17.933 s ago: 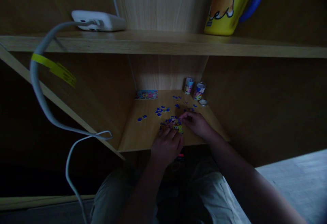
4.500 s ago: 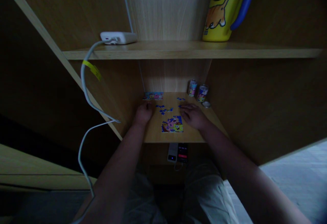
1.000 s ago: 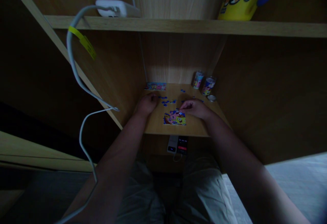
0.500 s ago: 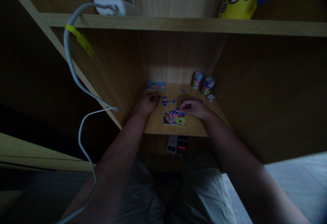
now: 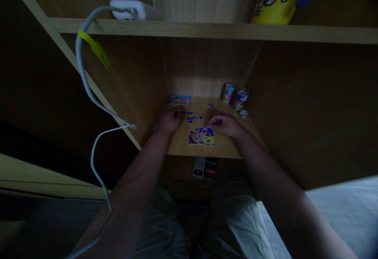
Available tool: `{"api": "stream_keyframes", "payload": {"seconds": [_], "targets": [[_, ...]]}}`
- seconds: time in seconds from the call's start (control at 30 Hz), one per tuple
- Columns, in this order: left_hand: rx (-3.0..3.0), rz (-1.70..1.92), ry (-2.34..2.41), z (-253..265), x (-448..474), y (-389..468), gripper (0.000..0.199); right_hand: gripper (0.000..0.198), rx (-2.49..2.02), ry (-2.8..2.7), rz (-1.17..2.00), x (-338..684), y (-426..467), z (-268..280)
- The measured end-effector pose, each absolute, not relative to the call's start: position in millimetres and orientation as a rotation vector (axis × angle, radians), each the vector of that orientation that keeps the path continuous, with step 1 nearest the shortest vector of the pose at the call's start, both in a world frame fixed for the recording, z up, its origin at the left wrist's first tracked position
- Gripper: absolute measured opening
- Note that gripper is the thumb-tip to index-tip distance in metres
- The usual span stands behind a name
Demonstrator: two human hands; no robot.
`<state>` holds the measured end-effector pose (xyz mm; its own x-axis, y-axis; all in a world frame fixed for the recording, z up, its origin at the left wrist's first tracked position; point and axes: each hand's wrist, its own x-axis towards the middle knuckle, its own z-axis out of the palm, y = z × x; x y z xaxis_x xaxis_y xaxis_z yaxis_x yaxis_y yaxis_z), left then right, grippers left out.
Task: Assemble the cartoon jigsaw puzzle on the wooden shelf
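A partly assembled cartoon jigsaw puzzle (image 5: 201, 136) lies near the front of the wooden shelf board. At its upper right edge, my right hand (image 5: 224, 125) has thumb and forefinger pinched together on a small puzzle piece, mostly covered by the fingertips. My left hand (image 5: 170, 120) rests on the board at the left with curled fingers; what they hold, if anything, is hidden. Loose blue puzzle pieces (image 5: 194, 118) are scattered behind the puzzle, between the hands. A single blue piece (image 5: 210, 105) lies farther back.
Behind my left hand lies a picture card (image 5: 180, 100). Two cartoon-printed cans (image 5: 228, 92) and a round lid (image 5: 244, 113) stand at the back right. Overhead, an upper shelf (image 5: 191, 28) carries a white adapter (image 5: 134, 10) and a yellow mug (image 5: 273, 2). A cable (image 5: 85, 81) hangs left. Phones (image 5: 210, 167) lie below.
My right fingertips have shifted very slightly at the puzzle's upper right edge, where more blue now shows. My left hand stays in place.
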<state>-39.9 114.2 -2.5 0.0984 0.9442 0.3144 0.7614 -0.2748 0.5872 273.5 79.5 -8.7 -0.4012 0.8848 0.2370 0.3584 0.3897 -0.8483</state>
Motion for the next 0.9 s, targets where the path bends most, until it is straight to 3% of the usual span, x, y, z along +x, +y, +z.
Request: {"api": "stream_keyframes", "payload": {"seconds": [0.33,0.63,0.9], "targets": [[2.101,0.947,1.692,-2.6,-39.8,113.3,0.03,0.05,-1.107,-1.983,0.904,275.4,83.9,-16.8],[2.07,0.957,1.697,-1.7,-39.1,112.9,0.029,0.067,-1.264,-1.869,0.425,280.8,79.4,-3.5],[2.044,1.005,1.577,2.4,-35.9,106.2,0.019,0.071,-1.345,-1.783,0.294,286.5,84.4,-7.1]]}}
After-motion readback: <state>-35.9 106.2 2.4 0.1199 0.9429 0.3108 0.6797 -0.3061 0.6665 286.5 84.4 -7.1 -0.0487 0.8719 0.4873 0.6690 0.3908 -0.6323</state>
